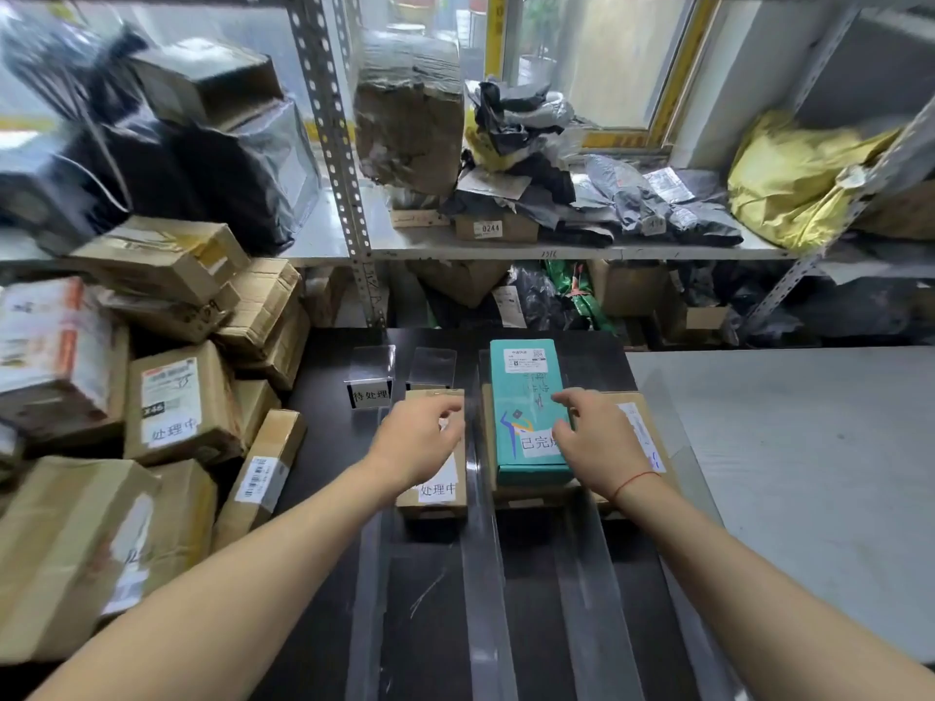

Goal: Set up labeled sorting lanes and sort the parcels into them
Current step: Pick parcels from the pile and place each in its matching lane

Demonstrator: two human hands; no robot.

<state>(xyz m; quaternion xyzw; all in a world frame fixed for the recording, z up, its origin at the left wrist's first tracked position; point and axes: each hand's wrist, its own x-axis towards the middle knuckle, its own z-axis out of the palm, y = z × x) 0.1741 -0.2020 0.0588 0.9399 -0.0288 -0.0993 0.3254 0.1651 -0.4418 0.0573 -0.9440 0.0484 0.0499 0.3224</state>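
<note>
On the black table [329,437], clear plastic dividers [478,478] mark out lanes running toward twelve o'clock. The left hand [412,445] hovers over a brown carton [432,490] in the middle lane with loosely curled fingers; whether they touch the box I cannot tell, and it seems to hold nothing. The right hand [589,437] rests partly open at the three o'clock edge of a teal parcel [528,407], fingertips touching or just short of its top, nothing clearly gripped. The teal parcel lies atop another brown carton [640,437] in the right-hand lane. Risks, as I judge them: the teal parcel is stacked and could slide off if nudged sideways; the thin dividers look light, so a push on either box may shift a lane wall and blur the boundaries; the upright acrylic sign holder [372,382] at eleven o'clock could tip if a box is shoved forward; the heaped cartons [172,402] at nine o'clock lean and might spill onto the table. Writing: the sign reads 待处理; the middle carton's slip reads 处理中; the teal parcel's slip shows 已完, the rest covered by the hand; one heaped carton also reads 处理中; a shelf box [493,228] at twelve o'clock bears 0244. The teal parcel's printed shipping label is too small to read.
</note>
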